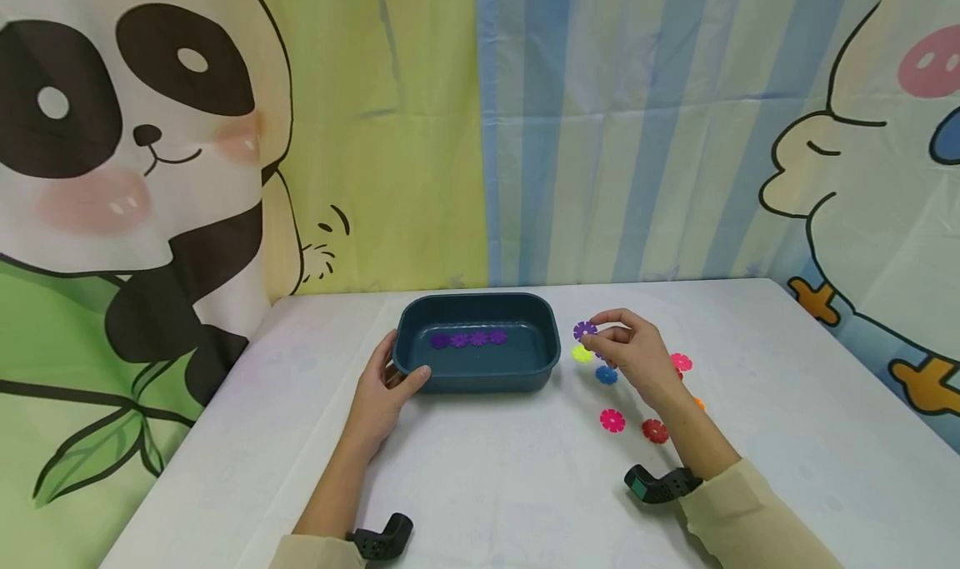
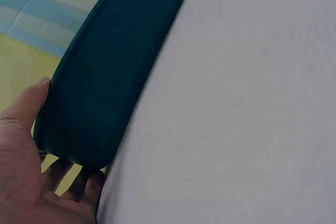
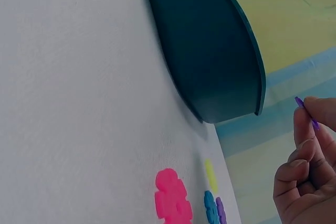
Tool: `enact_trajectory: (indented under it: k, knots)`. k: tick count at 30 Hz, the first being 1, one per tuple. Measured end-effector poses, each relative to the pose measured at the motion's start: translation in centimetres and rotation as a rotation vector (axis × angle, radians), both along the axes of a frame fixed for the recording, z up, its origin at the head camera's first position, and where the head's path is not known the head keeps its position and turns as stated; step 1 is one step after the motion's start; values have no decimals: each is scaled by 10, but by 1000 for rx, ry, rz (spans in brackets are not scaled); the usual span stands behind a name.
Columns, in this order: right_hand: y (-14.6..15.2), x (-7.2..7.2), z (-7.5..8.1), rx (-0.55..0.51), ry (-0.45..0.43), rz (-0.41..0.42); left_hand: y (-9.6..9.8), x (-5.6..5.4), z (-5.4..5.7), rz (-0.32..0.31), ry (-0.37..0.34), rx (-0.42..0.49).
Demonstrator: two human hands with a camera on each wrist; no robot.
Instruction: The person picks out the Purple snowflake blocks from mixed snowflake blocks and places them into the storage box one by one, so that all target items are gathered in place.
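Observation:
A dark teal plastic basin (image 1: 480, 382) stands on the white table, with a row of several purple flower-shaped discs (image 1: 478, 339) on its floor. My left hand (image 1: 378, 398) grips its left end, thumb at the rim and fingers bent round the corner, as the left wrist view also shows. To the right of the basin, my right hand (image 1: 633, 359) pinches another purple flower disc (image 3: 306, 113) between thumb and index finger, raised above the table. Beneath that hand lie a yellow disc (image 1: 582, 353), a blue disc (image 1: 607, 375) and a purple disc (image 3: 221, 210).
Closer to me lie a pink disc (image 1: 612, 421) and a red disc (image 1: 655, 431). Beyond the right wrist are another pink disc (image 1: 682, 361) and a partly covered orange disc (image 1: 700, 403). A printed curtain (image 1: 600, 136) hangs behind the table's far edge.

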State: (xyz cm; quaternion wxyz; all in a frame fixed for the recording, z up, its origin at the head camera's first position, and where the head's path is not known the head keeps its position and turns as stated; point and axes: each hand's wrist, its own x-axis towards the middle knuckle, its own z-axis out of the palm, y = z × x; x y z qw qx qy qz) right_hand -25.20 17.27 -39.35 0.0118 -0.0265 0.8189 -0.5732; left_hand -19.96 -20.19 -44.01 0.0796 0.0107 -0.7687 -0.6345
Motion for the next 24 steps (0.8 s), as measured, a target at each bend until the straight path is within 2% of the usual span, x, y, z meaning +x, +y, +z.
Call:
enact_trajectory:
  k: [24]
  knots:
    - [-21,-3,10,-56,20,5,0,1,1,-7,-7,14]
